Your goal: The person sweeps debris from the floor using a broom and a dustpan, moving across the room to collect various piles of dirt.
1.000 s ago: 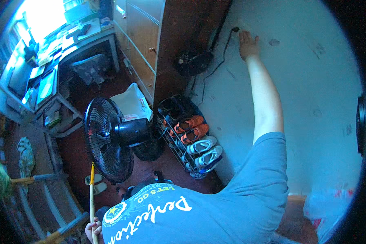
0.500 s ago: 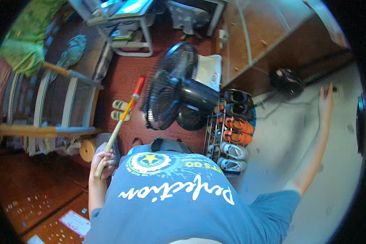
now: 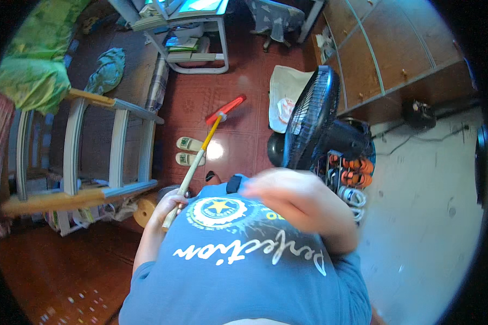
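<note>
My left hand [image 3: 172, 199] is closed around the lower end of a long pole [image 3: 192, 169], pale below and yellow higher up. At the pole's far end is a red crosswise head [image 3: 226, 109], like that of a broom or squeegee, above the red floor; whether it touches the floor I cannot tell. My right hand [image 3: 287, 189] is in front of my blue shirt, smeared by motion, so its fingers do not show clearly. Beyond it, to the right, stands a black fan [image 3: 317, 116].
A shoe rack with orange shoes [image 3: 358, 172] stands beside the fan, near the white wall [image 3: 417, 216]. Pale slippers [image 3: 190, 151] lie on the floor. To the left is a ladder [image 3: 119, 146]; a desk [image 3: 222, 38] stands ahead, and wooden cabinets [image 3: 401, 43] are at the far right.
My right hand has come back from the wall at the right to in front of my body. The view has shifted, and the pole's red head now shows broadside.
</note>
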Demonstrator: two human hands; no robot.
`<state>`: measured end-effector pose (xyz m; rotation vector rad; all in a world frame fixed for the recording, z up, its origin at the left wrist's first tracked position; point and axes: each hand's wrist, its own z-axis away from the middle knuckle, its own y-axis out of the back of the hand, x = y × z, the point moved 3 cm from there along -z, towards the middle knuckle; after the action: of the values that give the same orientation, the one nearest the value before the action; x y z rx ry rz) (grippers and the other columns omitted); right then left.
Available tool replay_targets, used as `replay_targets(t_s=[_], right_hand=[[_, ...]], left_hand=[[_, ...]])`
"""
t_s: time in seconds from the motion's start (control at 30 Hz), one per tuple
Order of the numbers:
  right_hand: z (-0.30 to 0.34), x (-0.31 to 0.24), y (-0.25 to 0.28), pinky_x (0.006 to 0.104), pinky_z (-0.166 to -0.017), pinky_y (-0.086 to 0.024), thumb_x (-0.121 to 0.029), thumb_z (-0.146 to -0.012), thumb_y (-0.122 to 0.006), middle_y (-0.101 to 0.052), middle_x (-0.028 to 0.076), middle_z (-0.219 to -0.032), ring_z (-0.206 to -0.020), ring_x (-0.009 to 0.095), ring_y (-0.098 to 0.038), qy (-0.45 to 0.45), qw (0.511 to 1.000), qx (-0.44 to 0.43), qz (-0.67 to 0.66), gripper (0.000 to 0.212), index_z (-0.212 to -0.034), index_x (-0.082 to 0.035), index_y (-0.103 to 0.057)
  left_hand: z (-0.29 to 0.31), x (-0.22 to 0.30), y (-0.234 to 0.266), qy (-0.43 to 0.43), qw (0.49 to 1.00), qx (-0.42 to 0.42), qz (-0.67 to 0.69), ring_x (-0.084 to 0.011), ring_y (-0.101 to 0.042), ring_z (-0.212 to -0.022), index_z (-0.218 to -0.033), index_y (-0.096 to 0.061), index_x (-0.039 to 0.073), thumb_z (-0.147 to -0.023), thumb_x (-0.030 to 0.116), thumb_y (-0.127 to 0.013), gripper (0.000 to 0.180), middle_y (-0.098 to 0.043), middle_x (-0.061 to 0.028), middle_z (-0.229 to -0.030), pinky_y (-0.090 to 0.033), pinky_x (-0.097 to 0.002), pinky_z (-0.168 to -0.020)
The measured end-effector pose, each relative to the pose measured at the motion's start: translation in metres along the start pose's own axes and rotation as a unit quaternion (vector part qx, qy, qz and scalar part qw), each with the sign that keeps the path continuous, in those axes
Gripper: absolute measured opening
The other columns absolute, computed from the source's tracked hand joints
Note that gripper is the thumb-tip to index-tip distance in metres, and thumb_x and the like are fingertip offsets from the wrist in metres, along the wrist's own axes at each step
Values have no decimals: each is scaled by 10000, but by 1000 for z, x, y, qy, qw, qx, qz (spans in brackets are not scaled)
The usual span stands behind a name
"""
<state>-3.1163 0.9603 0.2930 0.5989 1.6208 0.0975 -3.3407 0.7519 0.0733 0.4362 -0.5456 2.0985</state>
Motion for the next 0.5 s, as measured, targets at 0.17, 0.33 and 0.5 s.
replay_targets(t_s=[0.17, 0.33, 0.5], right_hand=[[-129, 184, -105, 419, -887, -394, -90, -733, -561, -429, 216, -1210, -1138, 371, -396, -138, 968, 35, 205, 527, -1226, -54, -376], [-196, 248, -184, 551, -913, -328, -96, -716, -569, -281, 180, -1328, -1236, 385, -252, -78, 953, -83, 283, 647, -1294, -93, -277], [-264, 282, -159, 406, -842, -416, -150, -693, -577, -569, 168, -953, -999, 324, -511, -178, 949, -169, 197, 207, -878, -64, -608]], left_hand=[[22, 89, 14, 6, 988, -8, -153, -132, -539, -678, -896, -450, -28, -626, 5, -515, 280, -515, -85, -781, -460, -246, -602], [0, 145, 50, -18, 970, -36, -240, -116, -505, -649, -929, -455, -41, -601, 28, -546, 347, -490, -67, -757, -437, -241, -582], [-51, 214, 43, 17, 960, -125, -249, -96, -467, -491, -916, -471, -10, -628, 70, -545, 308, -484, -36, -645, -376, -202, -467]])
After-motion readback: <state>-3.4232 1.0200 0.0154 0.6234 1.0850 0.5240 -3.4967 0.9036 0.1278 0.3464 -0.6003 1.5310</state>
